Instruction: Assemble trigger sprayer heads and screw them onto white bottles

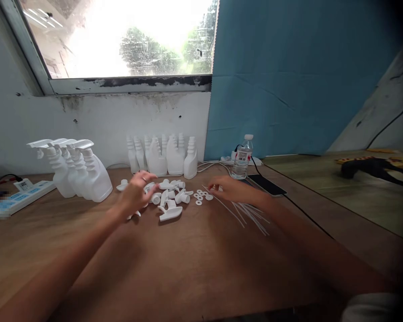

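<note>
My left hand [138,193] hovers over the left side of a pile of white trigger spray heads [170,212], its thumb and fingers apart and nothing in them. On the right, my right hand [227,188] is bent downward with the fingers curled together at the upper ends of thin white tubes [251,215]. Whatever its fingertips hold, if anything, I cannot make out. Just left of those fingertips lie several small white ring washers [199,197]. One tube runs apart from the bundle, close under the fingers.
White bottles without heads [157,158] stand along the wall. Several bottles with spray heads [96,172] stand at left, beside a power strip [27,197]. Behind my right hand are a water bottle [242,158] and a phone [267,184] with a cable across the wooden table [174,268].
</note>
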A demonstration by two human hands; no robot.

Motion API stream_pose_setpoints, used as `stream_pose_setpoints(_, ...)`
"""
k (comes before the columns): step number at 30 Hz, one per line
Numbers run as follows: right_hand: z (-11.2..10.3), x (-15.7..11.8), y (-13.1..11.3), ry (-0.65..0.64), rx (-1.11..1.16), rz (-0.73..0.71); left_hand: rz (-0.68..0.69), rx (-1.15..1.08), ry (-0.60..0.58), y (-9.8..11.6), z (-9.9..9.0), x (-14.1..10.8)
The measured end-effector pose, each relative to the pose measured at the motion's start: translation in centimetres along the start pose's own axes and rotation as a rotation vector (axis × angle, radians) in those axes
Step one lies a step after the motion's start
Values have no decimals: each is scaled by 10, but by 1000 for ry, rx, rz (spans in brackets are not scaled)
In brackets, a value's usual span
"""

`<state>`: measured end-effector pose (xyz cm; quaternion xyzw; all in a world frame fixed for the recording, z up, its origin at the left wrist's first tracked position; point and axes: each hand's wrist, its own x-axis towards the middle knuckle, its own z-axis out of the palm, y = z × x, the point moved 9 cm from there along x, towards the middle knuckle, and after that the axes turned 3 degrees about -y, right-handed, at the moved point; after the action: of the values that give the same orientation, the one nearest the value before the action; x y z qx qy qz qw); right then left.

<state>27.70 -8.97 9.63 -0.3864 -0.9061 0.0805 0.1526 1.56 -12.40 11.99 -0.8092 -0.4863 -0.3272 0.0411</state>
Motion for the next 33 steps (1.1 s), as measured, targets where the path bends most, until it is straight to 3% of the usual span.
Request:
stream_pose_setpoints(3,35,-5,27,70,-108,-16,76,37,-128,16,62,-32)
stream_pose_setpoints(5,53,-8,40,86,-122,-4,64,61,-159,15,80,-46)
stream_pose_setpoints(11,75,-8,49,102,-130,28,84,39,-170,17,84,-57)
stream_pose_setpoints(19,60,-7,40,217,-99,-4,211,-48,-131,31,84,-60)
stream_pose_setpoints(22,49,-11,27,292,-64,-11,252,-131,-144,37,83,-62)
stream_pose_setpoints(25,44,-16,-1,347,45,-72,235,-232,-240,41,90,-66)
stream_pose_setpoints(29,42,-29,-53,437,199,-289,204,-282,-302,49,95,-71)
stream_pose_setpoints(33,44,-41,-92,455,135,-474,274,-302,-288,64,94,-77)
